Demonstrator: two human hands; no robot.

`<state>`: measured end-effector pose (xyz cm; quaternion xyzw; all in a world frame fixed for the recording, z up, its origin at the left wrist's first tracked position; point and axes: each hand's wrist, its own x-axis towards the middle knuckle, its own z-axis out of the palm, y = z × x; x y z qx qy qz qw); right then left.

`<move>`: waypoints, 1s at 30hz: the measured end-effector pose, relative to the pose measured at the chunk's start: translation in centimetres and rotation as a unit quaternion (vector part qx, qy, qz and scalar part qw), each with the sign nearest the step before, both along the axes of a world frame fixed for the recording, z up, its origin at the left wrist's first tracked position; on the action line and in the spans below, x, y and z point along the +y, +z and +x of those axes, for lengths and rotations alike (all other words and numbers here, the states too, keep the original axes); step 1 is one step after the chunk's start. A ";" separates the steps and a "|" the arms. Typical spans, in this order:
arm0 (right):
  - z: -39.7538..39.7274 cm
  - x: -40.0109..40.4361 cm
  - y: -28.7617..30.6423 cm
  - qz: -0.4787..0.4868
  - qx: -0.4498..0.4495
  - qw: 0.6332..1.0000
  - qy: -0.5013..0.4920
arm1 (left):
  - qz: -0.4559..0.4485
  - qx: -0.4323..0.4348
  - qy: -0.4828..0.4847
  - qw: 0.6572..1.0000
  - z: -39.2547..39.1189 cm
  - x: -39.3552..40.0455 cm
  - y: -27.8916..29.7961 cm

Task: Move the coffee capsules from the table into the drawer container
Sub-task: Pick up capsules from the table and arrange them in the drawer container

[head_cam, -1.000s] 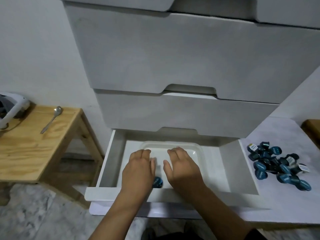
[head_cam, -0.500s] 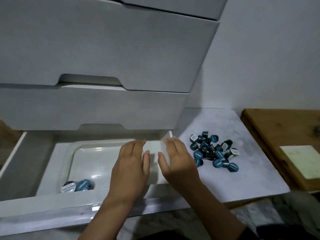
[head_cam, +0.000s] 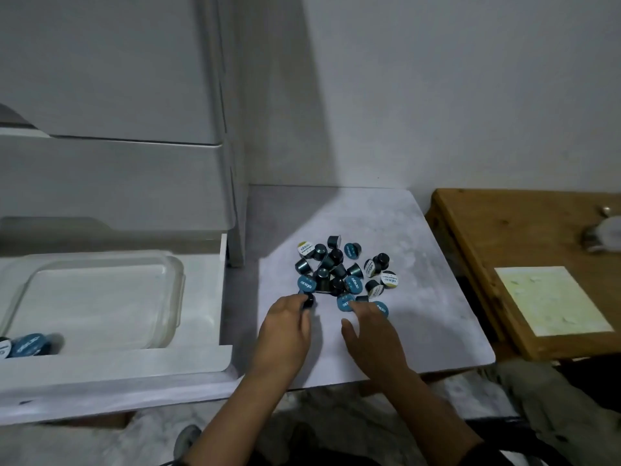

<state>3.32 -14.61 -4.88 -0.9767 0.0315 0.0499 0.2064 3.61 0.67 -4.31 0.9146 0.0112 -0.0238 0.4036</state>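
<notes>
A: Entry. Both hands, over the container in the drawer a second ago, have come across to the desk. Left hand is at the near-left edge of the capsule pile, fingertips curled onto one dark capsule. It looks like a pinch.

B: Right hand?

A: Fingers spread, tips just touching the blue-lidded capsules at the pile's near edge. I can't tell whether it holds any yet.

B: Where does the stock stand?

A: Most of it is on the desk, heaped. A couple of capsules lie in the near-left corner of the clear container, which sits in the open drawer to the left.

B: Reading?

A: One load looks delivered and a second pick-up is starting. Task is early, judged from the pile's size.

B: Risks?

A: Capsules are small and round-sided, so they may roll when the heap is disturbed. The pile is well in from the desk edge, so a drop is more likely during the carry to the drawer.
</notes>
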 end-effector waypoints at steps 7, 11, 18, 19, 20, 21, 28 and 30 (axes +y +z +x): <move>1.9 -1.9 -2.6 0.029 0.031 0.999 -0.009 | -0.034 0.042 0.088 0.995 3.0 -0.9 -4.6; 3.4 -2.3 -3.6 0.027 0.020 0.999 0.001 | -0.071 0.047 0.081 0.993 4.2 -1.7 -5.1; 4.9 -2.6 -4.8 0.067 0.032 0.997 -0.009 | -0.092 0.025 0.070 0.993 4.6 -2.5 -5.6; 5.1 -2.7 -4.8 0.074 0.034 0.997 -0.013 | -0.093 0.026 0.071 0.993 4.7 -2.6 -5.6; 5.3 -2.7 -4.9 0.082 0.034 0.996 -0.019 | -0.092 0.026 0.075 0.993 4.8 -2.6 -5.6; 5.4 -2.7 -4.9 0.087 0.031 0.995 -0.022 | -0.088 0.024 0.080 0.993 4.8 -2.6 -5.7; 5.9 -2.9 -4.8 0.179 0.039 0.980 -0.072 | -0.114 0.032 0.121 0.986 4.2 -2.7 -6.0; 5.9 -2.8 -4.6 0.214 0.045 0.972 -0.088 | -0.134 0.042 0.141 0.980 3.9 -2.6 -5.8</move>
